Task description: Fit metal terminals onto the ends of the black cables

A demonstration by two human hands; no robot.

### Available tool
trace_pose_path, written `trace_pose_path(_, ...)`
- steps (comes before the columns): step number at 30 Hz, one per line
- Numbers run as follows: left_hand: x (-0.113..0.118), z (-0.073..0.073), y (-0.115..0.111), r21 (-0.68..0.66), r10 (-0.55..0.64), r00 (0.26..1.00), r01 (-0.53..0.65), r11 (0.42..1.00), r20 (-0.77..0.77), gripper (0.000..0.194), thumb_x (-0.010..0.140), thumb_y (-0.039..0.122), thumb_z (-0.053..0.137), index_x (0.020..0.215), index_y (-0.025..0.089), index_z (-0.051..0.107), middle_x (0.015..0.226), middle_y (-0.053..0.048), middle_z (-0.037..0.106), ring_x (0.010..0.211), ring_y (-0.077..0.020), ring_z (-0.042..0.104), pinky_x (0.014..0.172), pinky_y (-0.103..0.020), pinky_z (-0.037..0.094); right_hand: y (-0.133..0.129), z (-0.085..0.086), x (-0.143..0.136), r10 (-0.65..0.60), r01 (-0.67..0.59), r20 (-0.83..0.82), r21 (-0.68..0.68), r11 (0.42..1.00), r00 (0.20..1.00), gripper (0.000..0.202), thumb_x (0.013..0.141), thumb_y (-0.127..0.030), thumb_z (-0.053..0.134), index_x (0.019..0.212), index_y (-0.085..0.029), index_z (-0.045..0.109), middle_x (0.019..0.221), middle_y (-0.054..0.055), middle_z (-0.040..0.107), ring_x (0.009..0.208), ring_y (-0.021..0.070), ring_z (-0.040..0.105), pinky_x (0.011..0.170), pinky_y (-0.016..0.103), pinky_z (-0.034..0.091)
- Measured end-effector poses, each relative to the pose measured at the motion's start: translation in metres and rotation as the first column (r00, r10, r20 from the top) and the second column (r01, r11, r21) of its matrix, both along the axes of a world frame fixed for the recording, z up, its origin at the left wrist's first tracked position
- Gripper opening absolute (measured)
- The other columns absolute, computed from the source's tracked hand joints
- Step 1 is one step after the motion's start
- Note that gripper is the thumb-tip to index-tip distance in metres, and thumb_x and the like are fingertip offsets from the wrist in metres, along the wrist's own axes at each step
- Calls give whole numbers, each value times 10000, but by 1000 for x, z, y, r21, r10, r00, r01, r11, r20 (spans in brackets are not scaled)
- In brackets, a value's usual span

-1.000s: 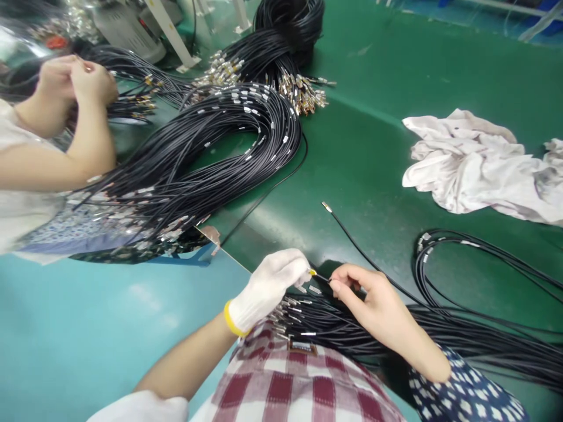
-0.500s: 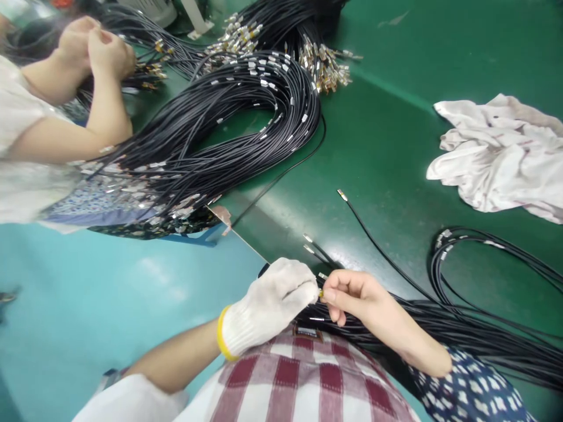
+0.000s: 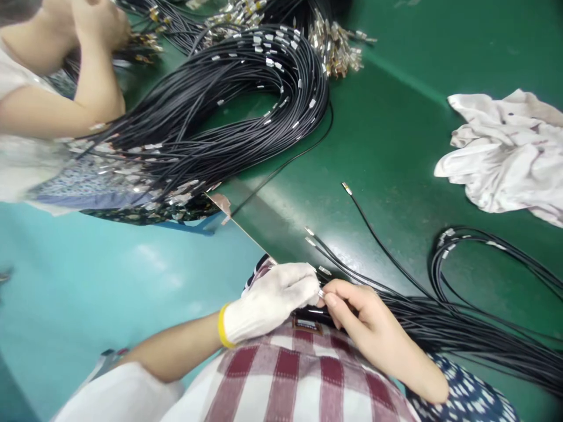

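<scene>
My left hand (image 3: 277, 300), in a white knit glove with a yellow cuff, is closed at table-edge height, thumb pressed to fingers around a cable end. A small silver connector (image 3: 321, 293) sticks out from its fingertips. My bare right hand (image 3: 363, 313) meets it there, thumb and forefinger pinching the connector. The rest of that cable is hidden by the hands. Under and beside my right forearm runs a bundle of black cables (image 3: 475, 334). A few loose cable ends with metal tips (image 3: 310, 231) lie just beyond my hands.
A thick looped bundle of black cables (image 3: 303, 111) with white tags lies at the far left of the green table (image 3: 396, 129). A co-worker's arm (image 3: 94, 88) rests beside it. Crumpled white cloth (image 3: 505, 155) and a smaller cable coil (image 3: 435, 258) are on the right.
The view has shifted slightly. My right hand has turned lower against the gloved fingertips, and a silver piece shows between the hands where a yellowish one showed before.
</scene>
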State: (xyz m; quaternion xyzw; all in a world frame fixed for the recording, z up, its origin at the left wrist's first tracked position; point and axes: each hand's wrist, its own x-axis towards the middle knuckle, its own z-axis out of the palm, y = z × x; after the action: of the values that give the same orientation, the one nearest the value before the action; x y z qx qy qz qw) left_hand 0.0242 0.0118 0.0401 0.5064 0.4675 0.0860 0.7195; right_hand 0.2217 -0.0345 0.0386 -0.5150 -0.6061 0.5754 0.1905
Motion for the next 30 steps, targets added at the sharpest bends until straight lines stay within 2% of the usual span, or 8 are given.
trace_pose_path(5,-2,-6,2,-130,66,973,-38,991,222,244,935,281,477,726,162,519,691,35,488,649,-102,417,624,-244,344,-2,-4,1,-67,65,-72,-38,997,995,303,1055,-347,436,860,-197,614,728,-24,598,628,115,514,624,225,392)
trace_pose_path(9,0,-6,7,-138,69,953,-29,990,296,251,938,261,489,715,152,527,691,27,495,647,-99,422,625,-242,350,-2,-9,4,-59,54,-104,-51,997,993,297,1041,-363,467,853,-189,620,756,-6,609,674,131,531,647,232,405)
trace_pose_path(12,2,-4,9,-144,78,951,-36,989,299,256,940,256,488,711,150,529,679,26,490,634,-100,408,613,-245,343,-1,-9,2,-114,112,-152,-18,994,982,306,1028,-353,487,832,-181,646,749,6,629,686,137,553,657,226,425)
trace_pose_path(17,6,-5,10,-130,67,947,-27,991,314,272,941,280,497,700,155,519,667,24,480,631,-106,403,616,-253,346,3,-9,-1,-197,201,-145,13,980,970,312,989,-351,542,761,-169,656,624,-3,591,564,124,495,519,208,387)
trace_pose_path(23,7,-7,10,-140,77,934,-29,990,348,271,949,274,488,708,153,515,668,22,487,627,-104,407,604,-248,342,2,-9,-3,-233,239,-185,10,971,955,275,970,-284,562,738,-165,649,632,-2,616,558,109,517,525,181,413)
trace_pose_path(30,8,-6,13,-145,69,946,-24,989,316,262,932,241,486,685,156,511,663,26,487,615,-99,405,602,-242,349,0,-11,-3,-247,256,-152,44,966,957,309,963,-296,564,706,-156,664,583,-9,544,524,108,431,476,210,334)
